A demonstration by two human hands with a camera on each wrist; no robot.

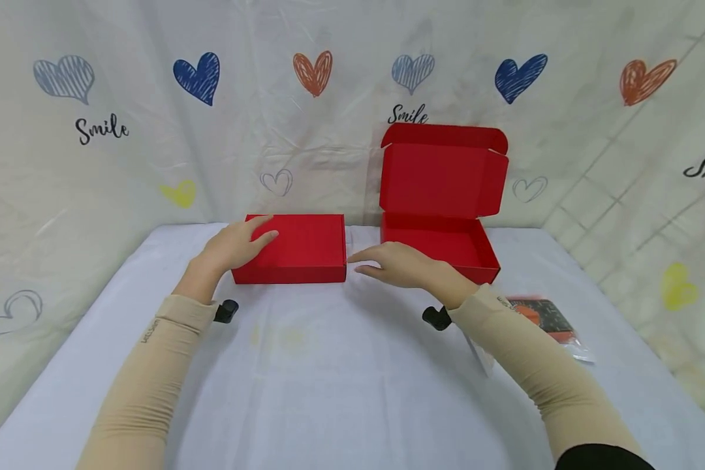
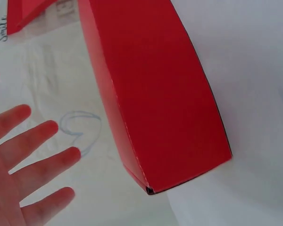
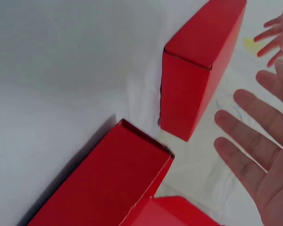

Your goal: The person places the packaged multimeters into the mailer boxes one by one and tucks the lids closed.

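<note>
Left hand: fingers wide, over closed box.
Right hand: fingers wide, near its right edge.
Cloth: moving room, my side of both hands.

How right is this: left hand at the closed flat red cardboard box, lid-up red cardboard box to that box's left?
Wrong side: the lid-up red cardboard box stands to the right of the closed flat red cardboard box, per the head view. The left hand is at the closed one.
</note>
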